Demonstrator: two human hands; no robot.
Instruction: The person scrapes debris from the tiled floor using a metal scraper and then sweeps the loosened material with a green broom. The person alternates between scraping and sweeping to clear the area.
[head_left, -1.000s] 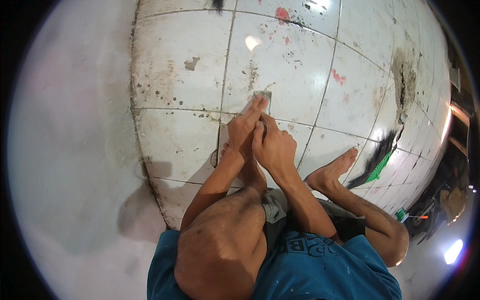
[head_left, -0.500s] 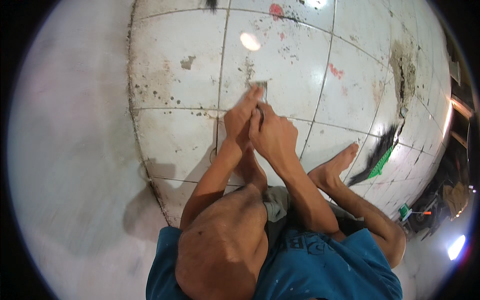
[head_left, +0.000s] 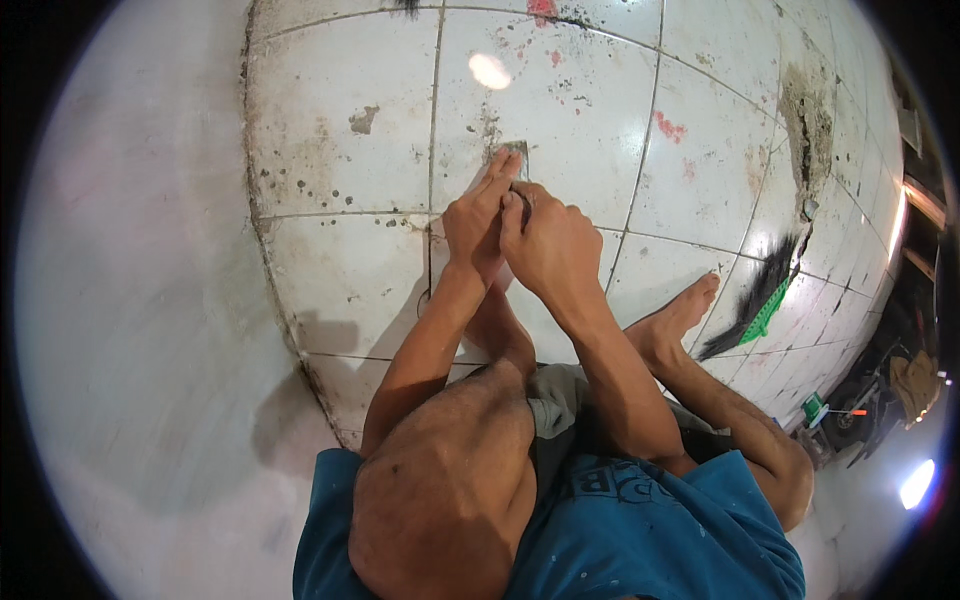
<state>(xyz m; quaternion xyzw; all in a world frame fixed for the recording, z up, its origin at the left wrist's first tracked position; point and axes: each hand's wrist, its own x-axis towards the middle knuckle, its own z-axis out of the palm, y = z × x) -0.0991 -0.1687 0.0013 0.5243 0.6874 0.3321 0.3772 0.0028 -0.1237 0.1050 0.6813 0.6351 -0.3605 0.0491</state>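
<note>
A scraper with a flat metal blade (head_left: 523, 163) is pressed against a white floor tile, its blade pointing away from me. My right hand (head_left: 556, 240) is wrapped round its handle, which is mostly hidden by the fingers. Beside it, my left hand (head_left: 476, 222) lies against the tool with its fingers stretched forward onto the blade. The two hands touch each other. Just past the blade, a streak of dark grime (head_left: 489, 130) marks the same tile.
A brush head with black bristles and a green base (head_left: 768, 310) lies to the right, past my bare right foot (head_left: 685, 310). A pale wall (head_left: 150, 300) rises on the left. Broken grout (head_left: 805, 140) runs along the far right tiles. Dark bristles (head_left: 405, 5) poke in at the top.
Both hands and the scraper have slid a little forward over the tile, closer to the grime streak. The view has shifted slightly. The grip looks the same.
</note>
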